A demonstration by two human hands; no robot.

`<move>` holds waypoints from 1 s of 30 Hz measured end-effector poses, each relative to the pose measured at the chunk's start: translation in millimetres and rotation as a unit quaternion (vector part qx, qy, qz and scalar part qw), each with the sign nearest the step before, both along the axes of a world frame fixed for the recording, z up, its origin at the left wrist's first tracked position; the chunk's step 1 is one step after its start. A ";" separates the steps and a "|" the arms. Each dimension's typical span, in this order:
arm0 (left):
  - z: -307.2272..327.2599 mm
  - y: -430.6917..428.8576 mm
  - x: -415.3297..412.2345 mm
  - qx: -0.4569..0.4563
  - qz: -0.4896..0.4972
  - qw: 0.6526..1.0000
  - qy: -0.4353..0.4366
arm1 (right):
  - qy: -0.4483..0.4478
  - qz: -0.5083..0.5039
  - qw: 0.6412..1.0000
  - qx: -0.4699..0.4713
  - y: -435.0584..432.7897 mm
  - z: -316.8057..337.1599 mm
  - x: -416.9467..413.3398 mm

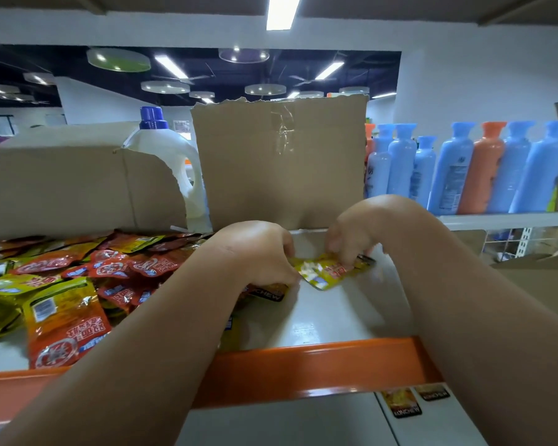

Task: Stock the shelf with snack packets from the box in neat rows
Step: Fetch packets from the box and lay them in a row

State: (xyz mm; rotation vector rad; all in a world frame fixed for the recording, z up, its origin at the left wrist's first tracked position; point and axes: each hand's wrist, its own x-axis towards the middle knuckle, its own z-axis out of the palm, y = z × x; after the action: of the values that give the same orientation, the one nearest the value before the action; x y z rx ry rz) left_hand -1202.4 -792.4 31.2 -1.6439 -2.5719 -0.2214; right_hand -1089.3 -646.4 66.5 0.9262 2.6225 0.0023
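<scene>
Reaching in from the bottom of the frame, two bare forearms meet over a pale shelf board point(329, 317) edged along its front with an orange lip point(319, 362). The left hand point(258, 252), just left of centre, is curled with its fingers pressed down on a dark-labelled packet point(271, 292) lying flat on the board. The right hand point(351, 239) sits close beside it, fingertips pinched on the upper edge of a yellow snack packet point(322, 273) that rests on the shelf between the two hands.

Spread across the left half of the board is a loose heap of red and yellow-green snack packets point(78, 278), overlapping at all angles, not in rows. Behind the heap stands a low cardboard box flap point(78, 188) with a torn edge, and in the centre a taller cardboard panel point(281, 162) with clear tape on it rises upright at the back of the shelf. Between them stands a white jug with a blue cap point(165, 149).

At the right of the frame a neighbouring shelf holds a row of blue and orange bottles point(464, 169). Two small packets point(413, 400) lie on a lower white surface at the bottom right. Through the gap in the upper left, a dark ceiling carries round lamps point(118, 59) and strip lights.
</scene>
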 end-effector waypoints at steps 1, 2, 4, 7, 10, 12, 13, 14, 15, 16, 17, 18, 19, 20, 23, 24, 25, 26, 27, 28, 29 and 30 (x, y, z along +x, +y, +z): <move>0.4 -0.6 0.2 0.000 0.003 1.000 -0.005 | -0.008 -0.024 0.999 0.030 4.0 0.3 1.9; 0.8 -1.1 0.5 0.001 0.005 1.000 -0.009 | -0.009 -0.050 0.998 0.049 7.9 0.5 4.3; 0.6 -1.1 0.7 0.003 0.007 1.000 -0.020 | 0.019 -0.078 0.995 0.052 12.4 0.3 7.0; 0.1 -0.2 2.2 0.002 0.010 1.000 -0.027 | 0.036 -0.078 0.996 0.005 13.1 -2.6 4.4; 1.8 -0.2 2.2 0.000 0.010 1.000 -0.022 | 0.025 -0.052 0.998 0.030 0.0 -2.5 2.9; 2.6 -0.7 2.1 -0.004 0.007 1.000 -0.019 | 0.030 -0.054 0.998 0.030 -4.2 -3.4 2.1; 2.5 -0.7 2.4 -0.006 0.006 1.000 -0.019 | 0.035 -0.058 0.997 0.033 -3.9 -5.1 1.2; 2.4 -0.7 2.8 -0.009 0.005 1.000 -0.020 | 0.034 -0.059 0.997 0.043 -5.0 -6.0 0.7; 2.1 -0.5 3.0 -0.011 0.004 1.000 -0.021 | 0.028 -0.060 0.997 0.050 -5.0 -7.0 -0.4; 2.1 -0.1 3.4 -0.012 0.004 1.000 -0.022 | 0.029 -0.058 0.997 0.050 -5.4 -7.1 -1.2; 2.4 -0.2 3.8 -0.013 0.006 1.000 -0.022 | 0.034 -0.057 0.997 0.046 -4.9 -7.3 -2.2; 3.3 -0.6 4.3 -0.014 0.008 1.000 -0.022 | 0.043 -0.055 0.997 0.041 -4.2 -7.2 -2.6; 4.5 -1.2 4.6 -0.017 0.011 1.000 -0.021 | 0.050 -0.055 0.996 0.038 -3.1 -7.0 -3.1; 5.9 -2.1 5.4 -0.021 0.013 1.000 -0.019 | 0.057 -0.059 0.996 0.036 -3.2 -7.0 -3.3; 7.3 -2.7 9.1 -0.024 0.016 1.000 -0.010 | 0.066 -0.068 0.995 0.044 -2.9 -9.1 -1.9; 7.1 -2.5 10.8 -0.022 0.017 1.000 -0.005 | 0.073 -0.066 0.994 0.048 -3.2 -9.1 -0.2; 6.7 -2.3 12.1 -0.019 0.017 1.000 0.001 | 0.089 -0.068 0.993 0.047 -2.8 -9.2 2.4; 6.5 -2.3 13.3 -0.016 0.019 1.000 0.005 | 0.112 -0.074 0.990 0.040 -1.4 -9.5 6.8; 6.4 -2.8 13.6 -0.015 0.021 1.000 0.009 | 0.140 -0.082 0.986 0.033 0.6 -10.0 12.6; 7.3 -2.8 13.8 -0.013 0.023 1.000 0.009 | 0.173 -0.088 0.980 0.032 2.8 -10.1 20.6; 8.5 -2.6 13.0 -0.010 0.023 1.000 0.004 | 0.210 -0.092 0.973 0.035 4.6 -9.9 30.1; 10.6 -2.3 12.1 -0.005 0.023 1.000 -0.005 | 0.248 -0.092 0.964 0.038 7.2 -9.5 40.9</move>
State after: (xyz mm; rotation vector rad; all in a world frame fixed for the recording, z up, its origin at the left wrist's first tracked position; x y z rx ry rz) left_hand -1190.2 -794.8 41.8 -1.5879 -2.6191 -0.2140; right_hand -1048.4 -639.1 57.0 1.3423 2.9886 -0.2023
